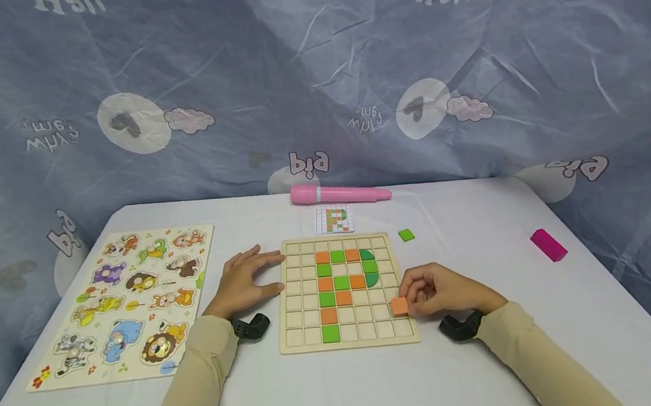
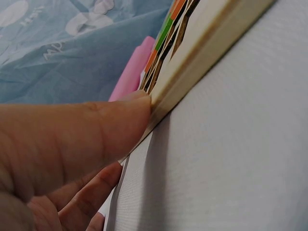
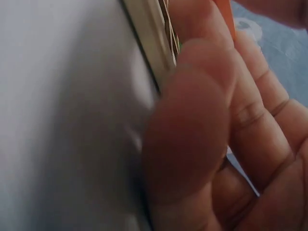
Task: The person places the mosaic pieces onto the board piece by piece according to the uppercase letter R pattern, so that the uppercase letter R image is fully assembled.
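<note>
A square wooden grid board [image 1: 373,329] lies on the white table, with orange and green tiles set in a P-like shape. At its left edge my left hand [image 1: 242,282] rests with fingers extended; in the left wrist view the thumb [image 2: 110,125] presses against the board's side. My right hand [image 1: 442,289] pinches an orange square tile [image 1: 399,306] over the board's lower right edge. Only a sliver of that tile [image 3: 226,17] shows past the fingers in the right wrist view. Behind the board lies a small pattern card [image 1: 321,221] with a coloured letter design.
One loose green tile [image 1: 406,235] lies beyond the board's upper right corner. A pink marker-like stick [image 1: 339,194] lies behind the card. To the left is an animal puzzle board [image 1: 133,321]; a magenta block [image 1: 548,245] sits far right. A printed cloth [image 1: 308,63] hangs behind the table.
</note>
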A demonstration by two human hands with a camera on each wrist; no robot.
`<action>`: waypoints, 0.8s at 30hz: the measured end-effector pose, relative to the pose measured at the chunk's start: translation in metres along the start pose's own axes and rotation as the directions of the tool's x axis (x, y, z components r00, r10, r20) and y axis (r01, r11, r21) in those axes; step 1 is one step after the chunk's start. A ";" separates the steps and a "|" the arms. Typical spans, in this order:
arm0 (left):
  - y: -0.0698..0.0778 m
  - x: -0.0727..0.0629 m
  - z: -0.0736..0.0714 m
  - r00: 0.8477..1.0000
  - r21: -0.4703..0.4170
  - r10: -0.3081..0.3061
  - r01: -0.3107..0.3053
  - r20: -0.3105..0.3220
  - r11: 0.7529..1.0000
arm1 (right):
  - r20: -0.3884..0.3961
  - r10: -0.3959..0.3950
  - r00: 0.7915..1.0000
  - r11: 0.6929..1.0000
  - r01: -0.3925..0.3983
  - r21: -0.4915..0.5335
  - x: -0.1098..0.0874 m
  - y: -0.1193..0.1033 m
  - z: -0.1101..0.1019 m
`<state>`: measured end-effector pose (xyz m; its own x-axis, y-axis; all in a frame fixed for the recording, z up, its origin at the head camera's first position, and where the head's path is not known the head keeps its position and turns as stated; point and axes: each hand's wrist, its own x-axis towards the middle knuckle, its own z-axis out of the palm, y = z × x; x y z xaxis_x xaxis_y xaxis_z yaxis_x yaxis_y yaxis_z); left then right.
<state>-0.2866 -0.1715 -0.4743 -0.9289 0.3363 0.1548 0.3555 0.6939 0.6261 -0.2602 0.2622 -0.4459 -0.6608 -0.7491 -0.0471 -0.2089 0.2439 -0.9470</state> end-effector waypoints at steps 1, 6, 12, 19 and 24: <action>0.000 0.000 0.000 1.000 0.001 0.000 0.000 0.000 1.000 | 0.016 -0.001 1.000 1.000 0.001 -0.002 0.001 -0.001 0.002; 0.002 0.000 0.000 1.000 -0.001 -0.006 0.006 0.006 1.000 | 0.066 -0.004 0.998 0.998 0.009 -0.068 0.003 -0.007 0.011; 0.003 0.000 -0.001 1.000 -0.003 0.002 -0.002 0.006 1.000 | 0.065 -0.007 0.998 0.983 0.019 -0.185 0.005 -0.014 0.018; 0.002 0.000 -0.001 1.000 0.000 0.002 -0.002 0.001 1.000 | 0.069 -0.022 0.997 0.967 0.039 -0.250 0.006 -0.023 0.025; 0.001 0.000 0.000 1.000 -0.002 -0.006 0.006 0.002 1.000 | 0.054 -0.014 0.998 0.954 0.030 -0.298 0.008 -0.030 0.031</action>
<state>-0.2857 -0.1709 -0.4731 -0.9308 0.3335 0.1499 0.3501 0.6944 0.6287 -0.2367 0.2297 -0.4283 -0.6179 -0.7846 -0.0504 -0.4340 0.3939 -0.8103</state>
